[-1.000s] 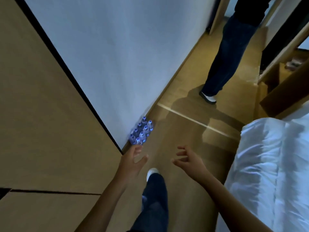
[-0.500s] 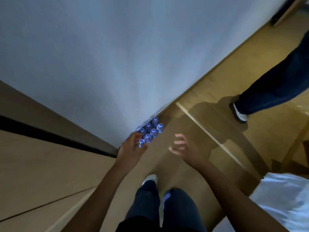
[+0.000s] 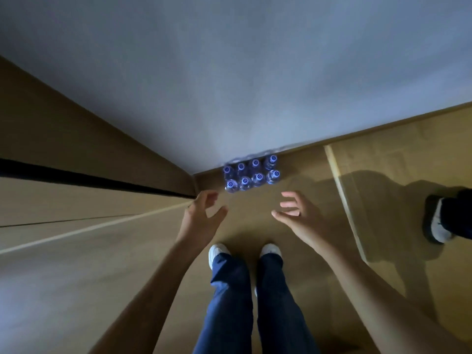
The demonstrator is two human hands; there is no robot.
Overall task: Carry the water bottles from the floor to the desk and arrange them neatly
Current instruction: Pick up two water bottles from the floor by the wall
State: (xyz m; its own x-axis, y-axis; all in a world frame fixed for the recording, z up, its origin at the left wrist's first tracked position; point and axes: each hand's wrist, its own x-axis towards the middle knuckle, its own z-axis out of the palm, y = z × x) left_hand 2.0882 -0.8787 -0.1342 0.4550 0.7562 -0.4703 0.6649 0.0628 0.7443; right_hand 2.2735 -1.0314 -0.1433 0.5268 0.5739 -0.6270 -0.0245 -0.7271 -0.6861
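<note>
The left hand (image 3: pixel 201 215) and the right hand (image 3: pixel 297 215) are both spread wide and empty, fingers curled a little as if ready to close round something. They hang just short of the water bottles (image 3: pixel 251 175), one to either side of the near row, and neither touches a cap or a body yet.

The bottles themselves stand upright on the floor (image 3: pixel 281 251) in a tight block — two rows of four, eight blue caps in all — with the far row against the foot of the white wall (image 3: pixel 255 72). On the left side of the block the wall meets a tan wooden panel (image 3: pixel 76 149), so the block sits in a corner. Whether the bottles are loose or wrapped together cannot be told from above.

On the near side of the block are the person's own legs in dark trousers and white shoes (image 3: pixel 219 252), feet planted square to it. Well off to the right of the block, another person's shoe (image 3: pixel 438 226) and trouser cuff show at the edge of the view.

Judged from this, the task is barely begun — all eight bottles visible are on the floor, nothing is lifted, and the surface they are meant for is not in view. The grasp, the carry and the neat arranging are all left to do.
</note>
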